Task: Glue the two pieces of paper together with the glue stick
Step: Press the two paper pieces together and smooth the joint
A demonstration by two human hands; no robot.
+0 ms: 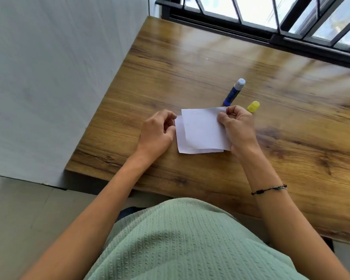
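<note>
Two white paper squares lie overlapped on the wooden table. The upper paper is curled up off the lower paper, which lies flat and shows along the left and bottom edges. My right hand pinches the upper paper's right edge. My left hand has curled fingers at the lower paper's left edge; whether it holds the paper is unclear. Just behind the papers the uncapped blue glue stick stands upright. Its yellow cap sits beside my right hand.
A white wall borders the table's left edge. A black-framed window with bars runs along the far edge. The table's front edge is close to my body, with grey floor at lower left.
</note>
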